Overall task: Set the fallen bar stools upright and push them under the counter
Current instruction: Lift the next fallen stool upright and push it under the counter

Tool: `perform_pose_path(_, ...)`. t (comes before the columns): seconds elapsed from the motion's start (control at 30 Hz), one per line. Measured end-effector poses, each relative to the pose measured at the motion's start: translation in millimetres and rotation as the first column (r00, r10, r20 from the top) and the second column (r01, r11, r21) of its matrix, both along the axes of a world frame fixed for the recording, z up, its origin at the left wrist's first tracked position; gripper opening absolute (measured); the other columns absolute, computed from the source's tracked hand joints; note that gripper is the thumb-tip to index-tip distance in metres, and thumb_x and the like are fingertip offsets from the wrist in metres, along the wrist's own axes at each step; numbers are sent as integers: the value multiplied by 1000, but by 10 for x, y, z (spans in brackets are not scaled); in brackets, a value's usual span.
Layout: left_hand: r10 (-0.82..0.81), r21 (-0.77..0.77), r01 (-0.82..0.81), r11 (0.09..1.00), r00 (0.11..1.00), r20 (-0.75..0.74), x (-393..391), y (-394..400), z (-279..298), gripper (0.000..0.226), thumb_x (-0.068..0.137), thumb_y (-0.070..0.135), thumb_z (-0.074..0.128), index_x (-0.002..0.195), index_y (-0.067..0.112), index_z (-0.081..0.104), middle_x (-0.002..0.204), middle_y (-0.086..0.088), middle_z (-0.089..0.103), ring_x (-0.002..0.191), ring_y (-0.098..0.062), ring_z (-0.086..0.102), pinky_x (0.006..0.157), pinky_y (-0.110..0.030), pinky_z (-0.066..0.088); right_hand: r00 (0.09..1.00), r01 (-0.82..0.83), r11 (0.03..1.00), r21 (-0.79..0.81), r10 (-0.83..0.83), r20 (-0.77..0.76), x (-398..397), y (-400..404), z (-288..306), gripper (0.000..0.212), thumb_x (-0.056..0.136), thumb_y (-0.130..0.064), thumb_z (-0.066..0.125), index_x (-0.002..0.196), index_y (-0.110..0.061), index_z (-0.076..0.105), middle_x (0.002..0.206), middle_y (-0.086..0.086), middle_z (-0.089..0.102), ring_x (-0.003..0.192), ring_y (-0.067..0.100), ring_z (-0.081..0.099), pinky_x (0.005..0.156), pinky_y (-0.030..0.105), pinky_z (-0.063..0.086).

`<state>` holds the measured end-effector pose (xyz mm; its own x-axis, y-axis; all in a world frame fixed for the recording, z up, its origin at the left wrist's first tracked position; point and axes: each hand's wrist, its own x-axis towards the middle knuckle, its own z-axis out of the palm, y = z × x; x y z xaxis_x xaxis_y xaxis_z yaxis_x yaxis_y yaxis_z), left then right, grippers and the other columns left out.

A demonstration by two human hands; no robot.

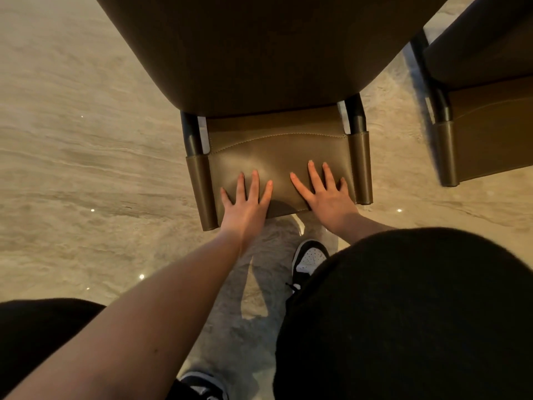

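Observation:
An olive-brown leather bar stool (277, 148) stands upright right in front of me, seen from above, with its backrest nearest me and its seat beyond. My left hand (248, 203) lies flat on the left half of the backrest, fingers spread. My right hand (323, 192) lies flat on the right half, fingers spread too. Neither hand grips anything. A second stool (487, 122) of the same kind stands upright at the right edge, partly cut off. The counter is not visible.
The floor (80, 145) is glossy beige marble, open to the left. My black-and-white shoes (310, 259) stand just behind the stool. Dark clothing fills the lower right and lower left of the view.

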<state>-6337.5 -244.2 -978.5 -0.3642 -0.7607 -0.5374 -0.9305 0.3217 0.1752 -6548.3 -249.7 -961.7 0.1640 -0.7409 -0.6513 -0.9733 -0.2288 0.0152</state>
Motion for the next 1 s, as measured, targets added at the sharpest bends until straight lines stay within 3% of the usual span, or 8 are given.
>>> perform_pose_path(0.07,15,26,-15,1000,1000,2,2,-35,243,90,99,29,54,156,29,-15,164,-10,-25,148,-43,-25,114,-74,1,1000,21,1000,12,-21,11,11,-37,209,114,87,-36,67,145,-44,-32,161,11,-30,148,43,-18,115,68,11)
perform_pose_path(0.17,2,82,-8,997,998,66,41,-123,718,99,96,35,62,155,30,-17,164,-8,-25,149,-42,-23,115,-72,4,999,27,999,37,-28,30,49,-108,639,117,88,-23,68,143,-48,-32,162,9,-29,149,42,-17,114,68,11)
perform_pose_path(0.23,-2,90,-6,996,996,87,76,-198,1095,106,93,26,68,155,31,-17,165,-8,-23,149,-41,-21,116,-71,6,998,14,999,29,-15,54,62,-154,982,113,90,-17,66,145,-48,-28,163,10,-25,149,43,-15,113,69,12)
perform_pose_path(0.43,63,165,-82,983,991,117,135,-630,2520,94,95,9,57,158,38,-7,167,0,-15,153,-32,-14,117,-68,9,995,18,1000,13,-19,99,96,-515,2281,87,99,-20,53,150,-52,-9,167,6,-6,152,39,-2,115,64,16)
perform_pose_path(0.63,100,183,-125,975,985,138,109,-1278,3898,94,91,-4,55,158,41,8,169,1,3,155,-27,3,118,-61,23,994,19,1000,-6,-18,108,74,-1060,3586,84,98,-13,55,153,-49,4,166,7,13,151,36,13,114,57,25)
perform_pose_path(0.77,52,86,-68,994,983,175,130,-1661,4554,88,91,-3,56,157,43,19,166,1,22,148,-27,29,107,-47,46,994,14,998,-60,-8,109,36,-1401,4269,74,98,-10,53,155,-41,18,161,8,29,146,33,29,107,47,38)
perform_pose_path(1.0,74,26,-82,996,971,226,119,-2315,5553,83,93,-5,51,155,44,24,163,4,30,137,-29,48,90,-42,56,995,31,998,-46,-26,97,106,-2152,5332,82,90,-2,64,154,-37,26,155,9,39,138,33,42,101,46,45)
